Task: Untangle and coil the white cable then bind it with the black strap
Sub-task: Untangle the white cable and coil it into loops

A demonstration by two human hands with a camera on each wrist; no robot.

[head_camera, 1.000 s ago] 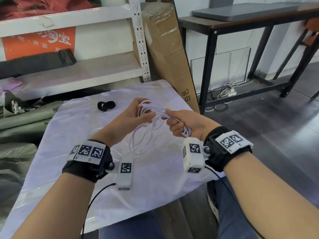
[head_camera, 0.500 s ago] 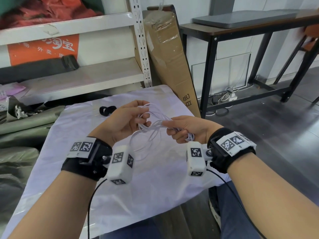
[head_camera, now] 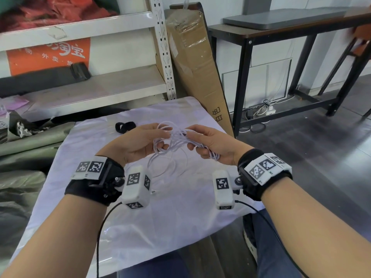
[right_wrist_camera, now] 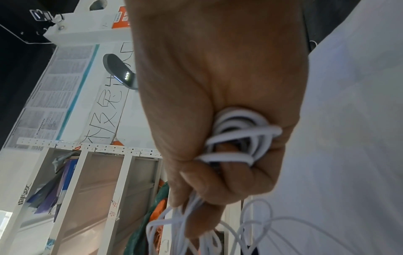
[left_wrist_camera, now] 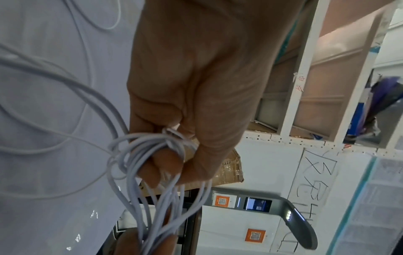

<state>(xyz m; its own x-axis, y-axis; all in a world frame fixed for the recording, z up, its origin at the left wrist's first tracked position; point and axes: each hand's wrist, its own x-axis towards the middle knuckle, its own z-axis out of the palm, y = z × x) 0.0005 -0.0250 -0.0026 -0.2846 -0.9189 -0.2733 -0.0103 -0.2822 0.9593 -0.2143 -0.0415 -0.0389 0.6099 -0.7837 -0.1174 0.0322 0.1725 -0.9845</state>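
Observation:
The white cable [head_camera: 174, 139] is a loose bundle of loops held up between both hands above the table. My left hand [head_camera: 144, 141] pinches one side of the loops between thumb and fingers; in the left wrist view the strands [left_wrist_camera: 150, 155] wrap around its fingers. My right hand [head_camera: 208, 143] grips the other side, with a coiled end [right_wrist_camera: 237, 134] curled inside its fist. Slack cable [head_camera: 172, 167] hangs down onto the white cloth. The black strap [head_camera: 125, 127] lies on the cloth beyond my left hand, untouched.
The table is covered by a white cloth [head_camera: 180, 213]. A metal shelf unit [head_camera: 100, 87] stands behind it and a tall cardboard box [head_camera: 196, 67] leans at the back right. A black-framed table [head_camera: 281, 33] stands to the right on the dark floor.
Both hands kept hold of the cable and stayed close together. The left hand turned, and the loops between the hands shifted and bunched tighter.

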